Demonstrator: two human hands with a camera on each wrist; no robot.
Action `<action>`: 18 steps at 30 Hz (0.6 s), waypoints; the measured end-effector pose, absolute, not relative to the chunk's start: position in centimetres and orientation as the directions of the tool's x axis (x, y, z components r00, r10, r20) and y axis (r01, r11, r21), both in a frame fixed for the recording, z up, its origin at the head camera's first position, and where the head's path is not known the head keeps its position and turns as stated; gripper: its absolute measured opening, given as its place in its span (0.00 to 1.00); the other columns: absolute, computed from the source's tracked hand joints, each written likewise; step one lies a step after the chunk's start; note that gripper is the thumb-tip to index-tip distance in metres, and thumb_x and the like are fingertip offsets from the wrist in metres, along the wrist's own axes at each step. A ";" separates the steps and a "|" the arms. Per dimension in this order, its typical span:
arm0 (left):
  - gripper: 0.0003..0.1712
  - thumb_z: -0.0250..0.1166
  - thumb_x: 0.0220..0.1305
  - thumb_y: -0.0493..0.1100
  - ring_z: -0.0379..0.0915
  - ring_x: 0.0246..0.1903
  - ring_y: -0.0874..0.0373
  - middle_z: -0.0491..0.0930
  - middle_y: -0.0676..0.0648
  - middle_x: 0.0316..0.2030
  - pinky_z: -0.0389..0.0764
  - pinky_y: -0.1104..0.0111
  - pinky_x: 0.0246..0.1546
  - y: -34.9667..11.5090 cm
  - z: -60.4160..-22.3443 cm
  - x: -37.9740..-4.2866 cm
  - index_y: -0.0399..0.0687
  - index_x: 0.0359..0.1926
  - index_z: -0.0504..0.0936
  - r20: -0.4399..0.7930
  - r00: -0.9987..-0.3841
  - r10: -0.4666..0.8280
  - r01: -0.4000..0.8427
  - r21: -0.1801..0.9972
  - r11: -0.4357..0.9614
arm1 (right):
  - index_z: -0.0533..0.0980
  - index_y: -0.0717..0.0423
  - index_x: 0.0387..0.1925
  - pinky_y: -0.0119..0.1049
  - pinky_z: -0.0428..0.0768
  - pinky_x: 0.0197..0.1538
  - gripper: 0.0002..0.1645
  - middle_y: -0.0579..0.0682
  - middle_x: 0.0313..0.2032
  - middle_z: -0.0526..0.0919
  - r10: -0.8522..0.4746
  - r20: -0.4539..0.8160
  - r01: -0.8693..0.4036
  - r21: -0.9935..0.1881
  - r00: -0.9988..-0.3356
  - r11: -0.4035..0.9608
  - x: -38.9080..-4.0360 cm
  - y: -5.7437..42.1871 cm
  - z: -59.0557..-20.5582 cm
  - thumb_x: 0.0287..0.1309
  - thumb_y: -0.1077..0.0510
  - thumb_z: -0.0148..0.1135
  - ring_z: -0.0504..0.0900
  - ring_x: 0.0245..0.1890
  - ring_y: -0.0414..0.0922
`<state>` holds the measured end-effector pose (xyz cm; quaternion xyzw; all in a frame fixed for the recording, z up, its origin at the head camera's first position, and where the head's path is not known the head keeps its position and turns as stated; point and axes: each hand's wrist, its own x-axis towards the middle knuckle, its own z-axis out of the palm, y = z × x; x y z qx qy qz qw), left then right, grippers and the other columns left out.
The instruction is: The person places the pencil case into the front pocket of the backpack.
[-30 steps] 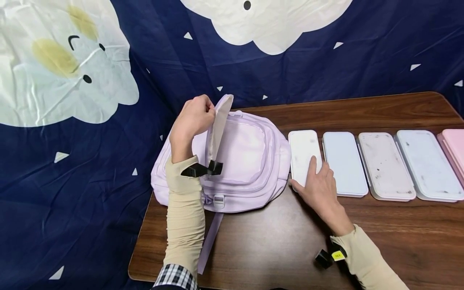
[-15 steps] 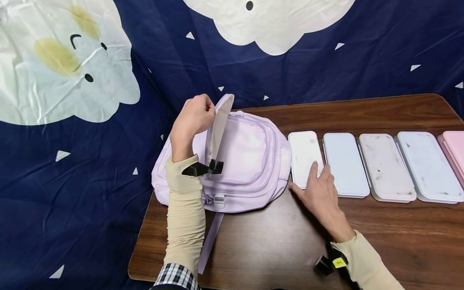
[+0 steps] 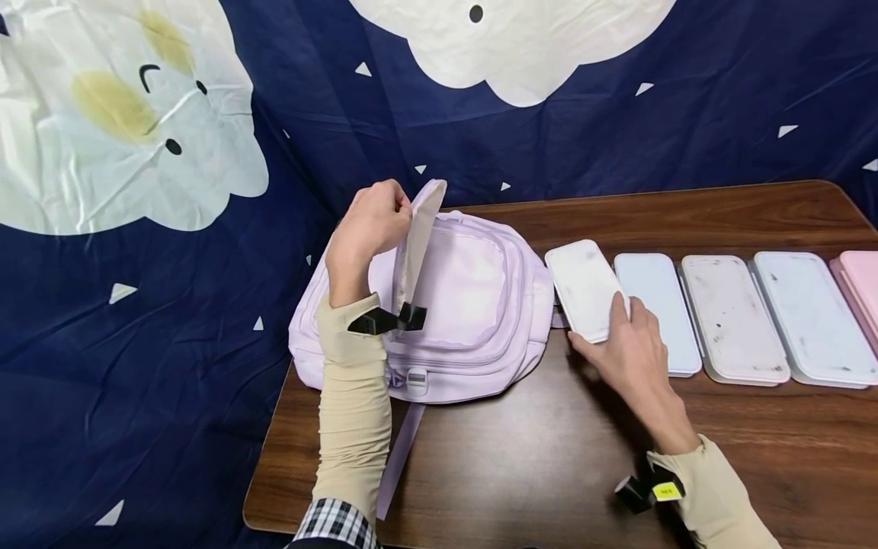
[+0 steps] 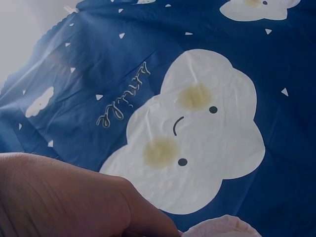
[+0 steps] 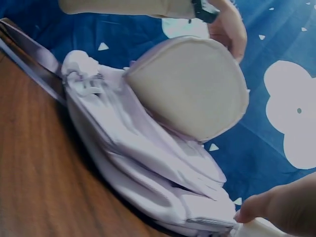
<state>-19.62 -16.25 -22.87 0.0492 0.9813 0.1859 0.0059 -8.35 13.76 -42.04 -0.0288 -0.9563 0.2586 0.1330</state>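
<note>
A pale lilac backpack (image 3: 466, 282) lies on the table with its front pocket flap (image 3: 420, 236) raised. My left hand (image 3: 373, 221) pinches the edge of that flap and holds it up; its beige lining (image 5: 192, 89) faces the right wrist view. To the right of the bag, my right hand (image 3: 631, 343) grips a white pencil case (image 3: 586, 286) by its near end, thumb on the left side and fingers on the right. The case is tilted, its far end beside the bag and its right edge overlapping the light blue case in the head view.
A light blue case (image 3: 658, 305), a greyish scuffed case (image 3: 734, 316), another pale blue case (image 3: 816, 313) and a pink case (image 3: 860, 282) stand in a row to the right. A lilac strap (image 3: 401, 457) hangs toward the table's (image 3: 507, 473) front edge. A navy curtain (image 3: 549, 152) backs the table.
My right hand has taken hold of the white pencil case, which has turned and come up out of the row. The left hand still holds the flap in place.
</note>
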 end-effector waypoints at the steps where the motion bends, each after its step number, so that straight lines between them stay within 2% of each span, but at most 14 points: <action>1: 0.13 0.47 0.63 0.38 0.73 0.48 0.49 0.79 0.43 0.42 0.73 0.57 0.53 -16.2 -22.9 -19.6 0.41 0.40 0.78 0.006 -0.995 0.097 0.093 0.363 0.927 | 0.61 0.72 0.61 0.68 0.70 0.44 0.52 0.77 0.55 0.66 0.119 0.248 -0.025 -0.509 -0.961 0.860 -8.5 14.0 -41.9 0.43 0.45 0.71 0.67 0.52 0.72; 7: 0.13 0.47 0.63 0.39 0.73 0.49 0.49 0.79 0.43 0.43 0.74 0.55 0.52 -16.2 -22.9 -19.5 0.42 0.40 0.78 -0.002 -0.996 0.086 0.080 0.354 0.932 | 0.62 0.72 0.63 0.65 0.68 0.52 0.52 0.75 0.56 0.68 0.085 0.334 -0.121 -0.550 -0.939 0.827 -9.7 15.0 -41.1 0.42 0.46 0.72 0.68 0.53 0.70; 11: 0.13 0.47 0.62 0.39 0.73 0.50 0.48 0.79 0.44 0.43 0.74 0.54 0.51 -16.2 -22.9 -19.5 0.43 0.39 0.78 -0.001 -0.996 0.084 0.079 0.355 0.932 | 0.63 0.69 0.64 0.63 0.69 0.51 0.52 0.71 0.56 0.70 0.054 0.377 -0.185 -0.570 -0.925 0.801 -10.3 15.2 -40.3 0.43 0.46 0.72 0.70 0.51 0.67; 18: 0.12 0.48 0.62 0.38 0.73 0.49 0.47 0.79 0.44 0.42 0.73 0.55 0.52 -16.2 -23.0 -19.6 0.43 0.39 0.78 0.007 -0.995 0.095 0.091 0.353 0.931 | 0.61 0.61 0.68 0.58 0.67 0.53 0.52 0.64 0.60 0.68 -0.013 0.383 -0.264 -0.612 -0.924 0.746 -11.3 15.1 -39.2 0.44 0.45 0.72 0.69 0.54 0.60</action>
